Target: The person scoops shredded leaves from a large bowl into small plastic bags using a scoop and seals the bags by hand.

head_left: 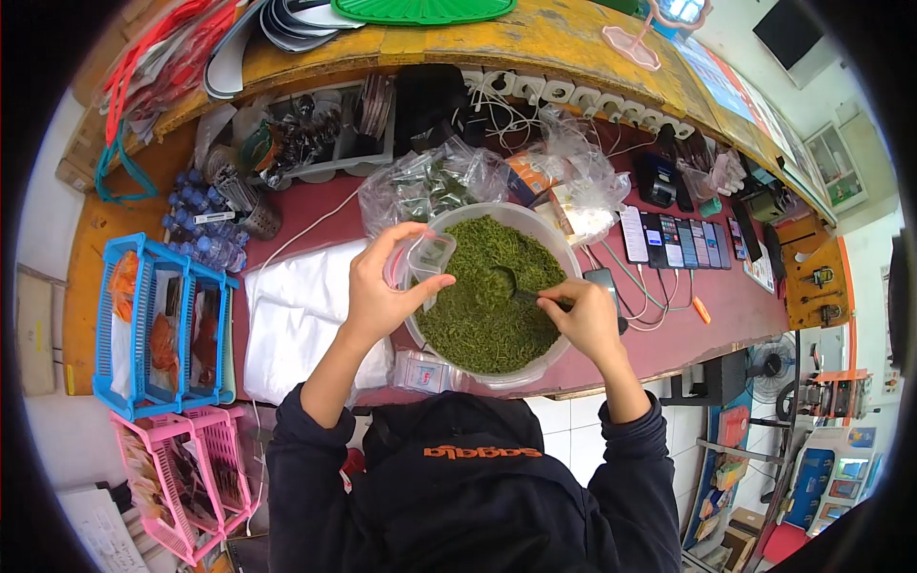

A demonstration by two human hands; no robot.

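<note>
Pinched between thumb and fingers of the left hand (382,291) is a small clear plastic bag (428,256), held with its mouth up over the left rim of the big bowl (564,250). The left forearm comes up from the dark sleeve and bends a little inward, so the hand stays just above the edge. The right hand (587,315) is closed around the handle of a dark spoon (506,283); the fingers curl down and the scoop end is lying in the green material near the middle of the bowl. The right wrist rests at the right rim.

Around the bowl the red table (735,306) is crowded. Behind it lie crumpled clear bags (430,181) with dark contents, touching the far rim. To the right is a row of phones (673,239) lying flat, with white cables (635,306) running near the right hand. To the left is a white sheet (306,315), and a small filled packet (420,371) is just beside the near rim, under the left arm. Further left, 1 blue basket (162,325) and 1 pink basket (181,477) hold packets; I cannot tell what is in them.

The bowl is translucent and nearly full of fine green dried herb (478,325). The bag looks almost empty.
</note>
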